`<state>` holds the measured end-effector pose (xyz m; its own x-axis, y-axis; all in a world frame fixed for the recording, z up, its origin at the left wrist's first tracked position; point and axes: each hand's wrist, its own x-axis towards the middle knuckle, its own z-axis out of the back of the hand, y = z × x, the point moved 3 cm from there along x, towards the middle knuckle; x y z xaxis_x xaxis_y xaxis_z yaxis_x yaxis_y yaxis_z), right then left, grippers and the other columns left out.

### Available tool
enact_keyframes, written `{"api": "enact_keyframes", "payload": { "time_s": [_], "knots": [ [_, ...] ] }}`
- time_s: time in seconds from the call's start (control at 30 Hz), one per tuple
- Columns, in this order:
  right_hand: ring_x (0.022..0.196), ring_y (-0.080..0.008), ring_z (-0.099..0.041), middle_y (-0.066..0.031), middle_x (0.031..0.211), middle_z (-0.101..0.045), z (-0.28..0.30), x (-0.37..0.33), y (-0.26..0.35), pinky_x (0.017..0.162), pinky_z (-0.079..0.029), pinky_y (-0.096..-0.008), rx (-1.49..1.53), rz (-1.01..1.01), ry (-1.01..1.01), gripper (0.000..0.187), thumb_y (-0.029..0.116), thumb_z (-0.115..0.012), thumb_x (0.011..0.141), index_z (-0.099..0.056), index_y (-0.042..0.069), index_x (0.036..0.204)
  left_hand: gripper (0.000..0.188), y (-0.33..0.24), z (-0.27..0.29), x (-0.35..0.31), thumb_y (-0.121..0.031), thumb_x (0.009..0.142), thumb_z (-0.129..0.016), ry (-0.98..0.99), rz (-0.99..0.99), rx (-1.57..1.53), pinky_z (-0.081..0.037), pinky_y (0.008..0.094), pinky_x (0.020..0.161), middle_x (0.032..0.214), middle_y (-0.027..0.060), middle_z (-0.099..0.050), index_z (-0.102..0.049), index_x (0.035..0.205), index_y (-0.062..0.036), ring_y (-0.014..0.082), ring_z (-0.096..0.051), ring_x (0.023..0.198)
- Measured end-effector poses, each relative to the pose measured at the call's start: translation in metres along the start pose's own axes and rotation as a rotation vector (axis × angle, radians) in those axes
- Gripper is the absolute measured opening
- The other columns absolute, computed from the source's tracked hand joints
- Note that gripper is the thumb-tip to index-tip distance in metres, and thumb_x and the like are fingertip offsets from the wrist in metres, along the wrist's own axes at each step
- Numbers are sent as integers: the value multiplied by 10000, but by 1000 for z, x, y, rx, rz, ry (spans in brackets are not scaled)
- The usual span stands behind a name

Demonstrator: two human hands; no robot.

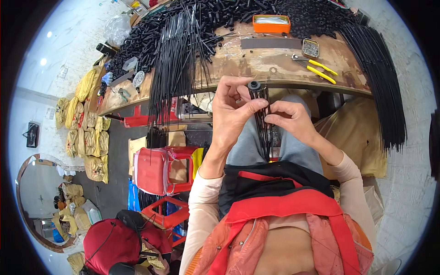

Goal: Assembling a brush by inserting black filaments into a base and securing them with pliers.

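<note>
Just off the table's front edge, above my lap, a round black plastic hub [254,85] points upward. Thin black ribs [265,144] hang down from it in a bundle, like an umbrella frame. My left hand [229,112] is closed around the hub and the tops of the ribs, thumb in front. On the other side, my right hand [293,121] is closed in a pinch beside the ribs, thumb against forefinger. A thin rib seems to be between those fingertips, though its hold is partly hidden.
The wooden table [229,55] bears a heap of black plastic parts [220,16], long black rods [178,59], more rods [376,82], an orange box [271,24], a small tin [310,47] and yellow-handled pliers [321,71]. Red stools [156,172] and yellow sacks [87,133] stand left.
</note>
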<state>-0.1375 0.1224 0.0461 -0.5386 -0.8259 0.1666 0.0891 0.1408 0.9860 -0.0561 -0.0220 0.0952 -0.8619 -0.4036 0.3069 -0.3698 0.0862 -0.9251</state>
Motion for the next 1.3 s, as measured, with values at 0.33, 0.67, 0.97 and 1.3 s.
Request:
{"api": "enact_keyframes", "payload": {
  "time_s": [0.33,0.67,0.97,1.3],
  "knots": [
    [698,-43,-552,-17,740,-638,-39,18,-8,629,-467,-235,-80,-2,-128,120,90,-678,875,-649,-21,911,283,3,22,-12,-61,914,-632,-142,-32,-26,-481,267,849,1028,51,-608,-530,1169,9,129,-596,928],
    [693,-76,-582,-30,748,-639,-55,26,-6,623,-482,-240,-136,-57,-126,85,11,-679,840,-657,-46,899,281,-7,25,-23,-126,1011,-472,-178,-104,245,-487,272,839,972,85,-620,-502,1236,40,147,-609,902],
    [682,-305,-616,-138,720,-638,-42,17,-7,575,-491,-381,-590,181,-124,136,145,-682,842,-660,14,873,255,15,12,-12,-29,958,-493,-162,-63,234,-388,199,606,777,-5,-519,-523,1209,4,57,-456,676],
    [827,-294,-602,-104,859,-628,129,1,-16,738,-499,-382,-1205,379,-448,152,148,-698,814,-668,34,910,126,35,-24,18,-91,1007,-443,-130,-93,143,-384,226,581,789,32,-505,-464,1084,7,90,-447,636]
  ]
}}
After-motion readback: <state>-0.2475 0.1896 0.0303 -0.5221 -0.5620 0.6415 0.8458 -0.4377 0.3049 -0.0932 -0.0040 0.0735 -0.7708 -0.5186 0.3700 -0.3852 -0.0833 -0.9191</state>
